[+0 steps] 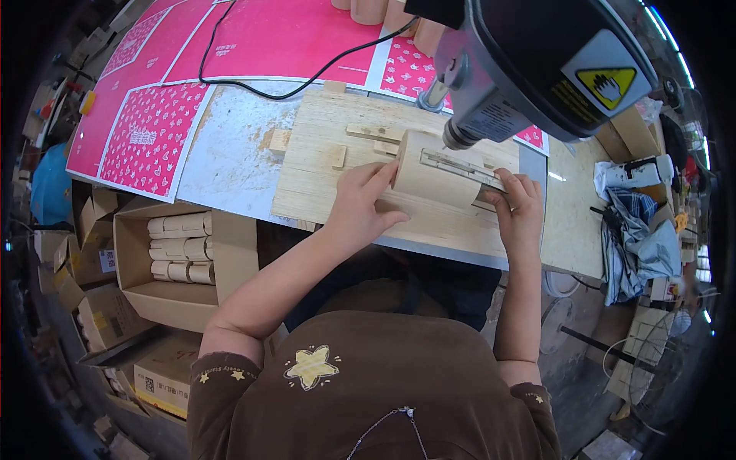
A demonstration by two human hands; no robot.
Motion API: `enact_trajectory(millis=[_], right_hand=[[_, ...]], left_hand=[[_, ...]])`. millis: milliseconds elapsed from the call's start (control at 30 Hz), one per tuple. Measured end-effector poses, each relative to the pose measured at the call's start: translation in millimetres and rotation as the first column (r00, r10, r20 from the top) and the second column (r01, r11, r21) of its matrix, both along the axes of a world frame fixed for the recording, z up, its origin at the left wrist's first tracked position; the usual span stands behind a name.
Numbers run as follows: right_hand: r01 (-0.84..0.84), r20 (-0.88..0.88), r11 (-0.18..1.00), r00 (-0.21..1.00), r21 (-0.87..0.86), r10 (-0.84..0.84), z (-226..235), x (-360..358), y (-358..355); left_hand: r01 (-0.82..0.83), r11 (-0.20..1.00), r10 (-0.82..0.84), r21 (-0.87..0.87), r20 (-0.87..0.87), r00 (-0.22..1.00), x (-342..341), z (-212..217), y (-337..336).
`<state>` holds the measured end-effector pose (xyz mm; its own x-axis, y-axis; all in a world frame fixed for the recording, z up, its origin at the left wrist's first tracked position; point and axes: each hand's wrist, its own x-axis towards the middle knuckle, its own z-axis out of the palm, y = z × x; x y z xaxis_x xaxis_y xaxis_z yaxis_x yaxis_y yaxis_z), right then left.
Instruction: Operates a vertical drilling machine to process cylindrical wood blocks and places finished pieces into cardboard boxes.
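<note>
A pale wooden cylinder [438,181] lies on its side on a wooden board [310,172] fitted with small wooden blocks. Along its top runs a narrow slotted strip [452,166]. My left hand [360,201] holds the cylinder's left end with the fingers, its thumb stretched out apart below. At the right end, my right hand [517,201] pinches the end of the strip between thumb and fingers. Directly above the strip hangs the chuck [457,135] of a drill press [529,65]; a bit in it is too small to make out.
A black cable [295,93] curves over the pink patterned sheet [284,38]. More wooden cylinders [369,11] stand at the back. Below the table at left, a cardboard box [170,300] holds several wooden cylinders. Cloths [640,238] hang at the right edge.
</note>
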<state>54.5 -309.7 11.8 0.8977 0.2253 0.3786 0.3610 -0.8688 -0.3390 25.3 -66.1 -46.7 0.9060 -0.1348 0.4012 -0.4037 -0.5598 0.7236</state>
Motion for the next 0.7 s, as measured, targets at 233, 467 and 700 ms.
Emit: enact_trajectory(millis=[233, 467, 700], right_hand=[[-0.102, -0.039, 0.993, 0.994, 0.055, 0.105, -4, 24, 22], [-0.067, 0.17, 0.843, 0.985, 0.534, -0.029, 53, 43, -20], [-0.172, 0.494, 0.886, 0.866, 0.431, -0.072, 152, 54, 2]], left_hand=[[-0.216, 0.969, 0.202, 0.119, 0.122, 0.972, 22, -17, 19], [-0.02, 0.996, 0.019, 0.092, 0.016, 1.0, 30, -18, 39], [-0.01, 0.995, 0.011, 0.1, -0.011, 1.0, 30, -14, 38]])
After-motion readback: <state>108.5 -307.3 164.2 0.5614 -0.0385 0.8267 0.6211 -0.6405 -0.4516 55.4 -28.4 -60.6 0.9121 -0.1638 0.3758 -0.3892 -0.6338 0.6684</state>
